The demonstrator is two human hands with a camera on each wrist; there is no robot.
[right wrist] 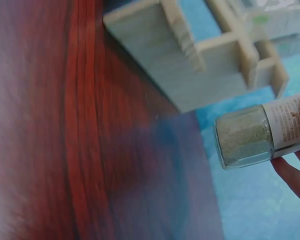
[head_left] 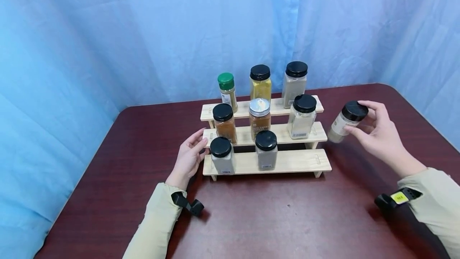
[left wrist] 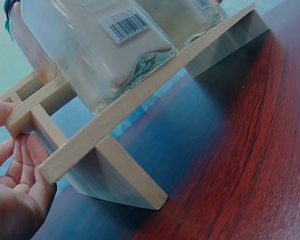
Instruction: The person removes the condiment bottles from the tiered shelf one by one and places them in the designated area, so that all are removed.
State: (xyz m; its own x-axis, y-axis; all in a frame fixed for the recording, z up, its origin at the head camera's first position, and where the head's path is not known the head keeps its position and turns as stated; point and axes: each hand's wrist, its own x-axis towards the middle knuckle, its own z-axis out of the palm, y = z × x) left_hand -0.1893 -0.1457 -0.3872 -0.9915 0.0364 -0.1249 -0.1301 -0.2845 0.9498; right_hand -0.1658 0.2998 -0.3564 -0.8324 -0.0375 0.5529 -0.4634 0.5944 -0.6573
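Note:
A three-tier wooden spice rack (head_left: 298,160) stands on the table with spice jars on every tier. My left hand (head_left: 189,156) pinches the left end of its middle tier; the left wrist view shows the thumb above the board and the fingers (left wrist: 27,160) below it. To the right of the rack, my right hand (head_left: 382,131) holds a black-lidded spice jar (head_left: 341,126) by its lid and side, tilted and off the table. Pale greenish-grey powder fills the lower part of this jar (right wrist: 245,137). On the bottom tier, two black-lidded jars (head_left: 266,151) stand at the left and middle.
The middle tier bears an orange-brown jar (head_left: 225,125), a silver-lidded jar (head_left: 260,121) and a pale jar (head_left: 302,117). Along the top tier are a green-capped jar (head_left: 227,91), a yellow jar (head_left: 260,85) and a grey jar (head_left: 294,85). Blue curtains (head_left: 201,23) surround the dark red table (head_left: 258,219).

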